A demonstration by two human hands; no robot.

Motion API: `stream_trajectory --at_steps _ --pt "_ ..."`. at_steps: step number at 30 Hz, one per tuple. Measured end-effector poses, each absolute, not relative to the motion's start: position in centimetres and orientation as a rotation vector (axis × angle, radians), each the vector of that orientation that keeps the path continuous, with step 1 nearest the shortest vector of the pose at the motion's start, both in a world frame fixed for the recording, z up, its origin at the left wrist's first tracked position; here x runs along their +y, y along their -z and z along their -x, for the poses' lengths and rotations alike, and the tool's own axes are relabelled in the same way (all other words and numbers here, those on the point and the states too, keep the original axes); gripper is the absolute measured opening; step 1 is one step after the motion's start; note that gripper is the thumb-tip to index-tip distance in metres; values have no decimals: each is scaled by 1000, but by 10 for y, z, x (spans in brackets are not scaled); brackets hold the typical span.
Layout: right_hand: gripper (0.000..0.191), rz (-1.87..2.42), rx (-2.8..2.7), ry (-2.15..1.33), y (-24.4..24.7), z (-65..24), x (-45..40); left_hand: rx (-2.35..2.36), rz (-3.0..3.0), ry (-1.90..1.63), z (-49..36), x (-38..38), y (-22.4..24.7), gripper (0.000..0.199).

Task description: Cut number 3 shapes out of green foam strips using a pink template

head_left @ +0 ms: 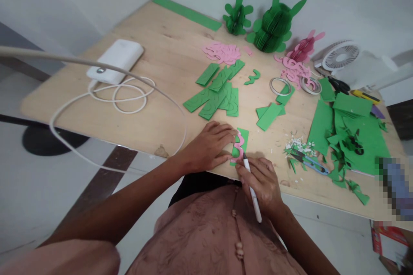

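Near the table's front edge lies a green paper strip (245, 136) with a pink number-3-shaped cutout (240, 141) on top. My left hand (208, 146) lies flat from the left, its fingertips on the edge of the cutout and strip. A white pen (252, 191) is gripped in my right hand (264, 182), its dark tip touching the cutout's right side. Beyond my hands are several green strips (206, 102) with curved outlines drawn on them, and a green cut-out 3 (252, 77). Blank green strips (270, 117) lie to the right.
Pink cutouts (222, 53) are piled behind. Green paper figures (274, 25) and a white fan (342, 56) stand at the back. Blue snips (311, 163), scraps (338, 167) and tape rolls (280, 87) lie right. A power bank (118, 58) with a looped cable sits left.
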State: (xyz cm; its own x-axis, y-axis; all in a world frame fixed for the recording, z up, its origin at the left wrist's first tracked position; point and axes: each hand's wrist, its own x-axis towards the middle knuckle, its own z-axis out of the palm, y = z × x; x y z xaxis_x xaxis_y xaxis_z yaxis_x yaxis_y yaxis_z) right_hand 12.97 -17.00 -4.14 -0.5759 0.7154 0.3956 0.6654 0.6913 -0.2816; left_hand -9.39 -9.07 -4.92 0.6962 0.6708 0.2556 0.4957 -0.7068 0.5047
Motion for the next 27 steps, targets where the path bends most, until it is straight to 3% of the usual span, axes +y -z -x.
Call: stream_trajectory --at_steps 27 --pt "34 1052 -2398 -108 42 -128 -170 898 -2500 -624 93 -92 43 29"
